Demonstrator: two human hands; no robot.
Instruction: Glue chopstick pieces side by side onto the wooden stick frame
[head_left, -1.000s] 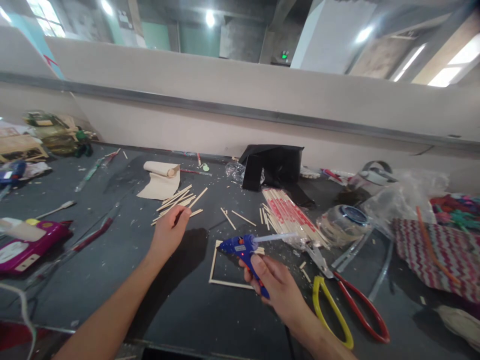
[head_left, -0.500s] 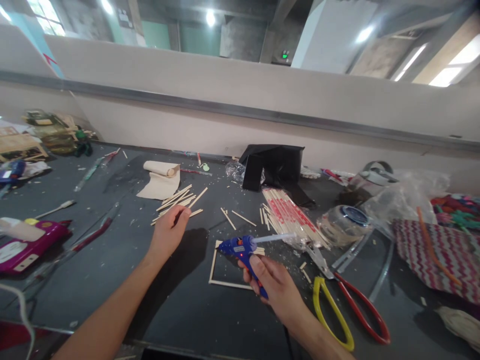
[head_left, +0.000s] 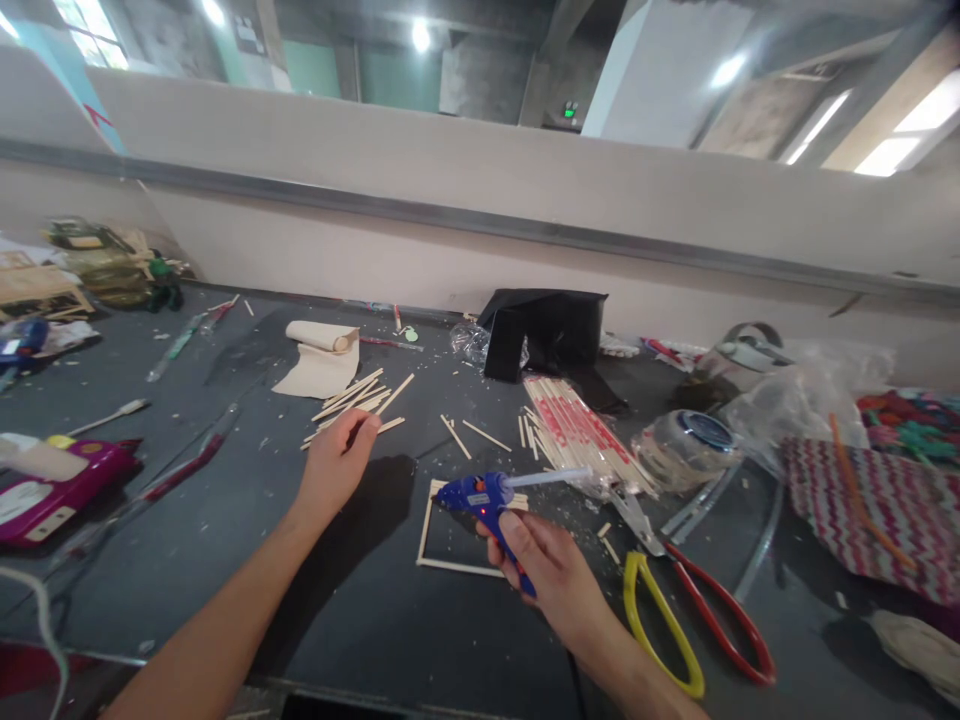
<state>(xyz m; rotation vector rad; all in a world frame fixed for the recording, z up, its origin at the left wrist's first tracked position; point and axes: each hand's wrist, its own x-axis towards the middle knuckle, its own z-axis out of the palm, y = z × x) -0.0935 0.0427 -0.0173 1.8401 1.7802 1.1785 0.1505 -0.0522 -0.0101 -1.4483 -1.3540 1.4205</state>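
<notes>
My right hand grips a blue hot glue gun with a clear glue stick poking out of its back, its nozzle over the top left corner of a square frame of thin wooden sticks lying on the dark table. My left hand reaches forward to a loose pile of wooden sticks; its fingers are curled and pinched at the pile's near edge, on a stick I can barely make out.
Yellow-and-red handled shears lie right of my right hand. A pack of chopsticks, a tape roll, plastic bags and a patterned cloth crowd the right. A black box, paper roll and pink object sit further off.
Almost nothing: both hands keep their places, with only a slight shift of the camera view.
</notes>
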